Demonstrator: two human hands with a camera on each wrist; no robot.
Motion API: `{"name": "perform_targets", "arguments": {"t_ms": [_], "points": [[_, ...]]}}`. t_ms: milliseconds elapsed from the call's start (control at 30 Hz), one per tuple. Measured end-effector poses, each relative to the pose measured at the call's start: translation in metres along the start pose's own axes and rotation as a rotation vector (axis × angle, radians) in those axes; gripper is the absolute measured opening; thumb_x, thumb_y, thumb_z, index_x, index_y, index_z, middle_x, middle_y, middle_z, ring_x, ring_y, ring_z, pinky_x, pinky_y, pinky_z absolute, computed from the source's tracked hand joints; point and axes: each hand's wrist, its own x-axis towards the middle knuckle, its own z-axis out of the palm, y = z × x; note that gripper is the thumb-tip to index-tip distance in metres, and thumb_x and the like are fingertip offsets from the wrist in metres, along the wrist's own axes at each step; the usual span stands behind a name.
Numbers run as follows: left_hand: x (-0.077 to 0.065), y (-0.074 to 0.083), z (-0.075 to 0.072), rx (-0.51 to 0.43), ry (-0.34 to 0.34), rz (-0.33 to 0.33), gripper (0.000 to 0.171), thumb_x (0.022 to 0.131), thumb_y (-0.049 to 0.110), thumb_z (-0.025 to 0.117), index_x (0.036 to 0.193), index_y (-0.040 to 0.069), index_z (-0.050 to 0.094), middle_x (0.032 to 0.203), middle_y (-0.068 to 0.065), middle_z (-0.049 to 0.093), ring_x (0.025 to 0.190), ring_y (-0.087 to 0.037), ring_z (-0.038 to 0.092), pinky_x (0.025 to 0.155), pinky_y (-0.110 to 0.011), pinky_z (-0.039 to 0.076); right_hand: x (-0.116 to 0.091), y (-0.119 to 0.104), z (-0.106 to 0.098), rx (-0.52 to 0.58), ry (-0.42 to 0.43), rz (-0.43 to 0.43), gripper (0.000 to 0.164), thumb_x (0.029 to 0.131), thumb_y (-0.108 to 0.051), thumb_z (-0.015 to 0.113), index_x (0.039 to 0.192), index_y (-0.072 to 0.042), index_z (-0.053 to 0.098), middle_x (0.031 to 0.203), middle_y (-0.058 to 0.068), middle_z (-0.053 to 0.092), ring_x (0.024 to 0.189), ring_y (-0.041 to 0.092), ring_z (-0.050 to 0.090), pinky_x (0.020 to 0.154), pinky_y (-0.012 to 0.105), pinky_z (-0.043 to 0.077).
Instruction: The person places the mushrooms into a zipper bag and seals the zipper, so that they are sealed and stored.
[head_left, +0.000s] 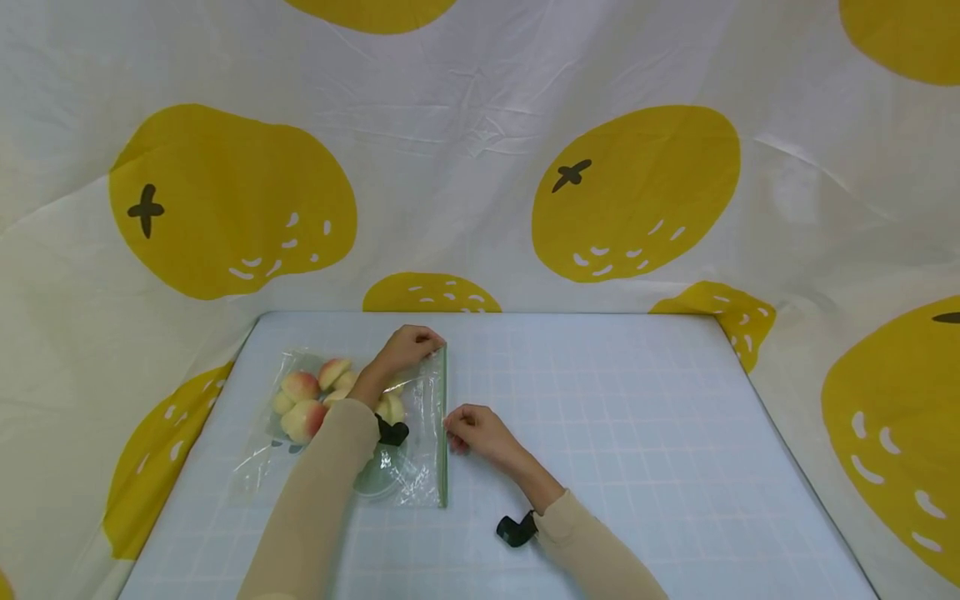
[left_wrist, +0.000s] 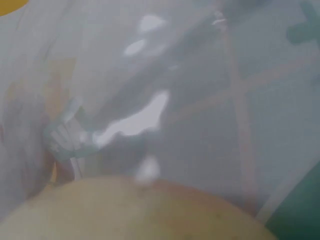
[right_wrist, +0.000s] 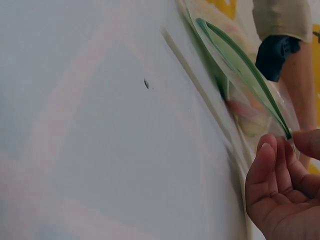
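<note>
A clear zip bag (head_left: 423, 450) with a green zip strip lies flat on the table, its mouth facing right. Several pale peaches with a red blush (head_left: 306, 421) show through the plastic. At the far end of the strip, my left hand (head_left: 408, 346) pinches the bag's corner, its forearm crossing over the peaches. My right hand (head_left: 483, 433) holds the green zip strip (right_wrist: 250, 67) partway along, between thumb and fingertips. In the right wrist view the strip's two sides bow apart. The left wrist view is blurred by shiny plastic, with a pale rounded surface (left_wrist: 135, 210) below.
A round, green-tinted see-through shape (head_left: 378, 475) shows at the near part of the bag. The table (head_left: 637, 433) has a pale checked cover. Behind it hangs a white cloth (head_left: 450, 183) with large yellow fruit prints. A black strap piece (head_left: 517, 529) sits at the right wrist.
</note>
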Motion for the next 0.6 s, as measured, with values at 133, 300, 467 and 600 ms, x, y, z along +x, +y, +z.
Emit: {"name": "perform_targets", "arguments": {"t_ms": [133, 300, 467, 600], "points": [[0.0, 0.0, 0.0, 0.0, 0.0, 0.002, 0.023, 0.101, 0.027, 0.063, 0.107, 0.008, 0.076, 0.096, -0.004, 0.07, 0.083, -0.021, 0.062, 0.075, -0.036, 0.052, -0.002, 0.001, 0.0, -0.011, -0.011, -0.003, 0.021, 0.102, -0.017, 0.058, 0.099, 0.002, 0.068, 0.078, 0.006, 0.066, 0.069, 0.024, 0.066, 0.061, 0.031, 0.053], [-0.001, 0.0, -0.001, -0.006, -0.001, 0.005, 0.023, 0.101, 0.025, 0.062, 0.109, 0.008, 0.076, 0.099, -0.004, 0.071, 0.085, -0.021, 0.063, 0.076, -0.035, 0.053, -0.006, 0.002, 0.001, -0.045, -0.025, -0.014, 0.02, 0.102, -0.018, 0.058, 0.099, -0.001, 0.068, 0.079, 0.005, 0.067, 0.068, 0.021, 0.066, 0.061, 0.03, 0.053], [-0.002, 0.001, -0.001, -0.002, 0.005, 0.004, 0.023, 0.102, 0.024, 0.061, 0.109, 0.007, 0.075, 0.098, -0.004, 0.07, 0.084, -0.02, 0.062, 0.075, -0.034, 0.052, -0.009, 0.002, 0.002, -0.068, -0.029, -0.026, 0.021, 0.102, -0.018, 0.058, 0.098, -0.001, 0.069, 0.077, 0.008, 0.068, 0.068, 0.022, 0.065, 0.061, 0.03, 0.053], [-0.003, 0.002, 0.0, -0.008, 0.013, -0.005, 0.023, 0.102, 0.025, 0.061, 0.108, 0.008, 0.075, 0.098, -0.005, 0.07, 0.084, -0.021, 0.062, 0.075, -0.035, 0.052, -0.013, 0.003, 0.003, -0.071, -0.029, -0.025, 0.021, 0.102, -0.02, 0.06, 0.096, -0.002, 0.069, 0.075, 0.009, 0.067, 0.067, 0.022, 0.064, 0.061, 0.03, 0.052]]}}
